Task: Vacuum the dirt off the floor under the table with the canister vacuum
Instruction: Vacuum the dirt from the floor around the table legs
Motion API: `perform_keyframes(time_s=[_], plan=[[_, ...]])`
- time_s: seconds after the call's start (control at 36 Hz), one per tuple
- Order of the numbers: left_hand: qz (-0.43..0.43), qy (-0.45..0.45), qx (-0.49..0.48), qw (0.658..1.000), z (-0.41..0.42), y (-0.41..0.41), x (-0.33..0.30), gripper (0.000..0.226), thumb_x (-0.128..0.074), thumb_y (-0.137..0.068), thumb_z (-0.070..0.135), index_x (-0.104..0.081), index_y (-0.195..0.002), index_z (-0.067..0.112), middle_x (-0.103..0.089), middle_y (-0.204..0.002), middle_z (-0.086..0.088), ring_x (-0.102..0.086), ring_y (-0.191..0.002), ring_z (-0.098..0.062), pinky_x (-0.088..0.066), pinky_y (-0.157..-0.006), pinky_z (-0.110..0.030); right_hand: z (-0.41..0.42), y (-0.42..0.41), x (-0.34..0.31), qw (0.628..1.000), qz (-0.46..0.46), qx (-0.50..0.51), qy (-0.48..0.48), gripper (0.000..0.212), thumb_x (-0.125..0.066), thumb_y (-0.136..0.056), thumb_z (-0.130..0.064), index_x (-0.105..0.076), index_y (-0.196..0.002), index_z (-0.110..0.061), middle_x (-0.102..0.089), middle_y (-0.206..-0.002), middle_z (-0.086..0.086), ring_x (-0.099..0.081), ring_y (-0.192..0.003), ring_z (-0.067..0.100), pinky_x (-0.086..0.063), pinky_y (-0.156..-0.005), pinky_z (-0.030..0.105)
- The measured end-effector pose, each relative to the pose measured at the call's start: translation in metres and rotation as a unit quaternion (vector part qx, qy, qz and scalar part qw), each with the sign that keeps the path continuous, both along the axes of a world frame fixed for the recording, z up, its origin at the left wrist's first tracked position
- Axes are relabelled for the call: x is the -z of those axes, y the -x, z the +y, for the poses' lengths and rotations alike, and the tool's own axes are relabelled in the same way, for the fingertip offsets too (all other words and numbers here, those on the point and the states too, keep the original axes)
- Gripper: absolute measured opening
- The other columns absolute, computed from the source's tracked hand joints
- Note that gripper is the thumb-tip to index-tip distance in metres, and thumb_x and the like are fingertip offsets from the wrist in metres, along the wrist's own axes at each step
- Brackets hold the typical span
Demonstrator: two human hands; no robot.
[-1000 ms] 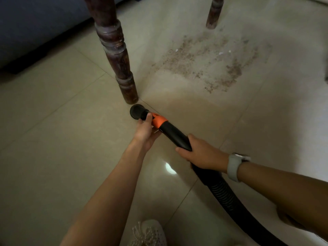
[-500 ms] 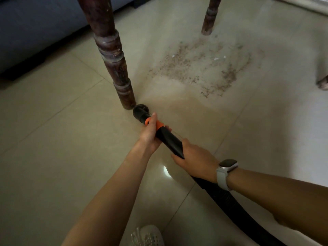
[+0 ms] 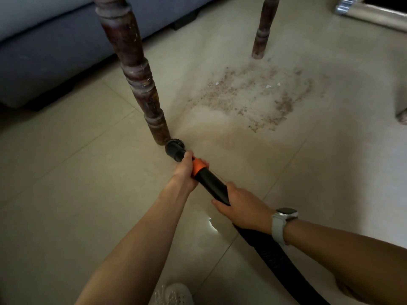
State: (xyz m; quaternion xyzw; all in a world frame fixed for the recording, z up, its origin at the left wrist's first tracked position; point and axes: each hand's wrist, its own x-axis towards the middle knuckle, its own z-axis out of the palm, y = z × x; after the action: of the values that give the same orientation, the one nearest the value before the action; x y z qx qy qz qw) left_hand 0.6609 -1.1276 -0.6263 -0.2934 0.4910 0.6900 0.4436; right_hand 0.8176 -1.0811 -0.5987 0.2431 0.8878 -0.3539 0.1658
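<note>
Brown dirt (image 3: 248, 95) beyond vacuum nozzle (image 3: 175, 148)

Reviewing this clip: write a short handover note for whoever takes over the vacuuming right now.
Left hand grips the vacuum wand at the orange collar; right hand grips the black tube further back, ribbed hose trailing behind.
Brush nozzle sits beside the foot of the near table leg; contact with it unclear.
Dirt patch lies ahead to the right, between the legs, not yet reached.
Left: sweep the nozzle over the whole patch.
</note>
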Motion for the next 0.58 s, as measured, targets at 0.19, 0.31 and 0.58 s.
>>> perform_keyframes(time_s=[0.19, 0.31, 0.58], plan=[[0.027, 0.017, -0.010, 0.999, -0.005, -0.002, -0.029, 0.023, -0.059, -0.093, 0.024, -0.042, -0.094, 0.009, -0.052, -0.071, -0.010, -0.053, -0.054, -0.019, -0.049, -0.042, -0.028, 0.000, -0.004, -0.023, 1.000, 0.017, -0.002, 0.015, 0.034, -0.048, -0.096, -0.044, -0.037, -0.098, -0.012, -0.046, -0.076, -0.002, -0.049, -0.065, 0.018, -0.037, -0.053, 0.029], [0.033, 0.009, 0.012, 0.999, -0.007, -0.008, -0.031, 0.025, -0.058, -0.094, 0.025, -0.042, -0.103, 0.009, -0.053, -0.073, -0.011, -0.053, -0.056, -0.019, -0.052, -0.045, -0.029, -0.006, -0.009, -0.023, 1.000, 0.018, 0.013, 0.011, 0.034, -0.048, -0.096, -0.044, -0.037, -0.099, -0.012, -0.051, -0.085, 0.004, -0.052, -0.070, 0.021, -0.039, -0.060, 0.028], [0.070, -0.032, 0.154, 0.985, 0.018, -0.036, -0.017, 0.025, -0.047, -0.099, 0.028, -0.044, -0.095, 0.004, -0.047, -0.074, -0.010, -0.052, -0.064, -0.021, -0.049, -0.064, -0.035, 0.007, 0.000, -0.013, 0.994, 0.008, 0.107, -0.021, 0.036, -0.051, -0.095, -0.044, -0.039, -0.095, -0.010, -0.053, -0.090, 0.007, -0.054, -0.077, 0.024, -0.042, -0.065, 0.032]])
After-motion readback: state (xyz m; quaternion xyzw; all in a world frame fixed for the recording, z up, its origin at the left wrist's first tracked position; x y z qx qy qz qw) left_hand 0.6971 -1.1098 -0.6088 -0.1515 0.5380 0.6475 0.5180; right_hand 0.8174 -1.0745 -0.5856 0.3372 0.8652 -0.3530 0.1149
